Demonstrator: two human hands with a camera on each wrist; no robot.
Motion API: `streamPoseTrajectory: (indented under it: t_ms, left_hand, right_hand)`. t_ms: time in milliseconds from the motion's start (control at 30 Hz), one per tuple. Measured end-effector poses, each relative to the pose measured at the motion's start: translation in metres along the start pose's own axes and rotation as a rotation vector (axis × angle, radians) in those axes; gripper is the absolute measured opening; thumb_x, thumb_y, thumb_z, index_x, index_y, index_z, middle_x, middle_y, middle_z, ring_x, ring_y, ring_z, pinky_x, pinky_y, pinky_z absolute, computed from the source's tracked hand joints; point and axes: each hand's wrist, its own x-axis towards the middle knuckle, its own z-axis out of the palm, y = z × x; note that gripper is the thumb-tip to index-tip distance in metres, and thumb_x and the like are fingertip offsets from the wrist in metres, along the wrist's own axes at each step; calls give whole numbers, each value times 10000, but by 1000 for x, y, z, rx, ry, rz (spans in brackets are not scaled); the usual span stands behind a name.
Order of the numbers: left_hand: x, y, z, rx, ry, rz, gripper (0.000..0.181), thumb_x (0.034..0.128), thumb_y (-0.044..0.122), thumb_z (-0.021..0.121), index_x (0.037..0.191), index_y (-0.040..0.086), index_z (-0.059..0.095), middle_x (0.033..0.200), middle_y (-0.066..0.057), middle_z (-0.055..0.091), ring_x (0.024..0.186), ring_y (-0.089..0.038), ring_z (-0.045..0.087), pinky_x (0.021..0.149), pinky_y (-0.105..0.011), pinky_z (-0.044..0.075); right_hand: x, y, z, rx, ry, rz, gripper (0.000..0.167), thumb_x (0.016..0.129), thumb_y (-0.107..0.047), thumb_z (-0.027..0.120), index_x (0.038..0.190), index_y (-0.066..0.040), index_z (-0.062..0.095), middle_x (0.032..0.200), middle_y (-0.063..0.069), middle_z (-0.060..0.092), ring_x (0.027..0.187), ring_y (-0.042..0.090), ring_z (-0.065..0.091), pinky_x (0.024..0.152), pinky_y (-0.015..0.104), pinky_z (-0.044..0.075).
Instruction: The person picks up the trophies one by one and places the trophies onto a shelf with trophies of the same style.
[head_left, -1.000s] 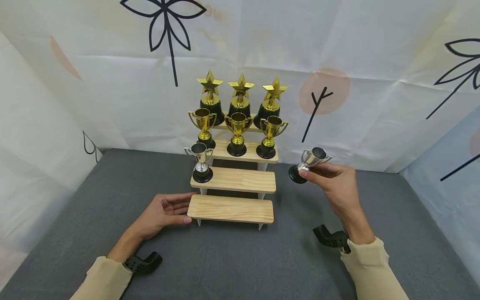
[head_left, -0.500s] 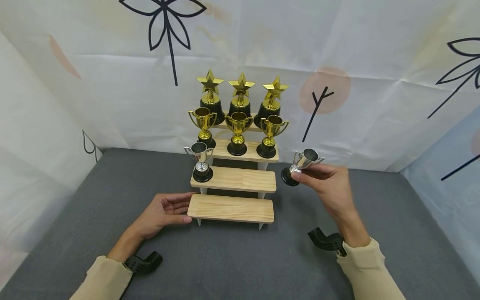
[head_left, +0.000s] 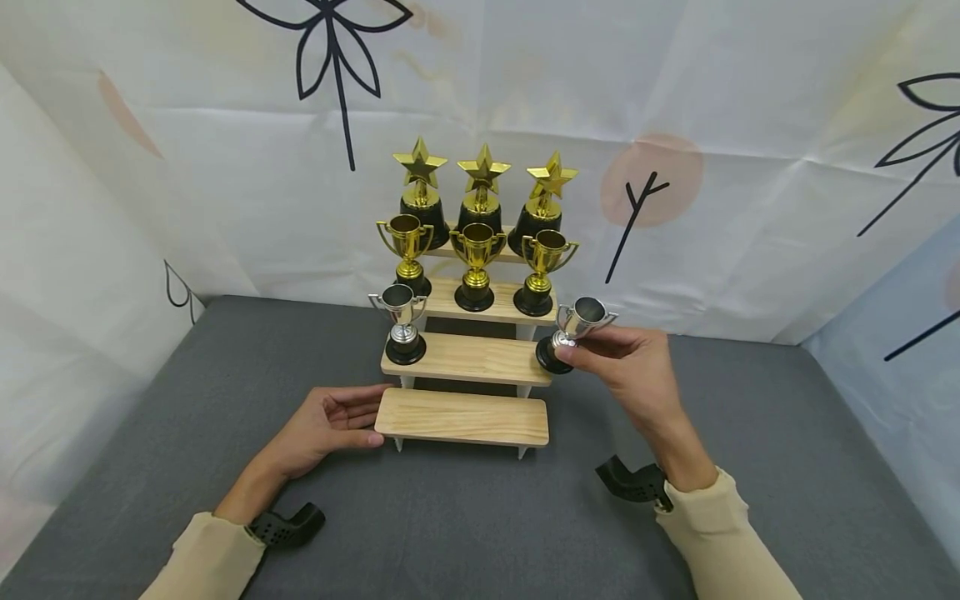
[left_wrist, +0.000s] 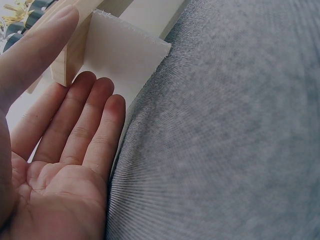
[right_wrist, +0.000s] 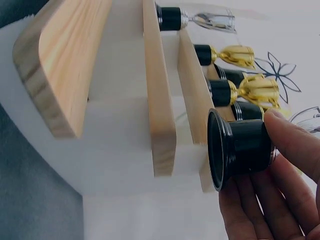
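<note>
My right hand (head_left: 633,371) pinches a silver trophy cup (head_left: 583,315) near its stem, tilted, at the right end of the second-lowest shelf. In the right wrist view the cup's black base (right_wrist: 240,145) is held off the wooden boards. My left hand (head_left: 330,429), fingers straight, touches the left end of the lowest shelf (head_left: 461,417). In the left wrist view the fingers (left_wrist: 82,125) lie against the stand's white side support (left_wrist: 120,55). Another silver trophy cup (head_left: 402,321) stands upright at the left end of the second-lowest shelf (head_left: 480,358).
Three gold trophy cups (head_left: 476,258) stand on the shelf above. Three gold star trophies (head_left: 482,187) fill the top shelf. The stepped stand is on a grey table (head_left: 480,525), with a white patterned cloth (head_left: 540,75) behind it.
My right hand has carried the silver trophy cup leftward, from beside the stand to the second-lowest shelf's right end. My left hand has stayed in place.
</note>
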Motion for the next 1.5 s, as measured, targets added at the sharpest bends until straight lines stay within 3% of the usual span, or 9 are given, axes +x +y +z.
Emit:
streamPoseTrajectory:
  t_ms: [633,967,1500]
  left_hand:
    - [-1,0,0,-2,-4,-4,714,828,-118,763,1429,-215,391,1434,-347,478,1241,-212,612,1016,-351,533]
    - [0,0,0,3,0,-1,708,824,-120,766,1424,-212,402,1429,-329,497,1242,-219,612,1017,-354,532]
    - [0,0,0,4,8,-18,725,822,-106,775,1433,-204,398,1438,-330,486,1237,-205,615,1013,-352,536]
  right_hand:
    - [7,-5,35,60,-80,23,292,799,57,831,1075,104,748,989,71,772,994,218,716,859,332,623]
    - [11,-4,52,59,-108,47,261,800,38,838,1043,92,760,1013,129,761,967,196,710,828,306,626]
    - [18,2,75,98,-153,57,261,803,61,828,1055,83,761,1048,159,756,983,241,735,859,369,627]
